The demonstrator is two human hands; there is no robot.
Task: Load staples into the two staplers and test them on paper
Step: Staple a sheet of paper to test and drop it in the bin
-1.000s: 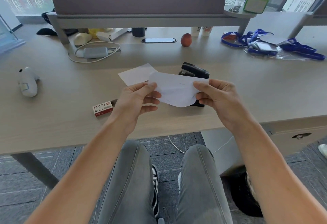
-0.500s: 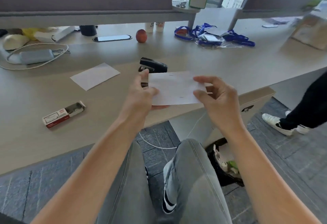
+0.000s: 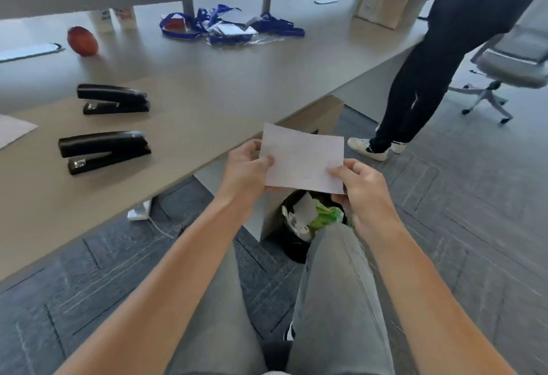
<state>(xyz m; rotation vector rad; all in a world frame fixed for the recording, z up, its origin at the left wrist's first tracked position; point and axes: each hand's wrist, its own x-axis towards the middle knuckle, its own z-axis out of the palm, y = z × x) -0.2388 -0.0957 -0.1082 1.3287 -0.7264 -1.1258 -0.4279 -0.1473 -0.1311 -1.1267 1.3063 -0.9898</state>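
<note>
A white slip of paper (image 3: 304,159) is held off the desk's front edge, above a black waste bin (image 3: 299,226). My left hand (image 3: 246,167) pinches its left edge and my right hand (image 3: 360,187) pinches its lower right corner. Two black staplers lie closed on the desk to the left: the nearer stapler (image 3: 103,149) and the farther stapler (image 3: 114,99), both apart from my hands. Another sheet of paper (image 3: 13,130) shows at the left edge of the desk.
The beige desk (image 3: 231,84) carries a red fruit (image 3: 82,41), blue lanyards with badges (image 3: 231,26) and a cardboard box (image 3: 388,1). A person in dark trousers (image 3: 430,57) stands at the right by an office chair (image 3: 510,60). My knees are below.
The view has swung right and down. My hands have carried the paper from over the desk to beyond its edge, above the waste bin. The staple box has left the view.
</note>
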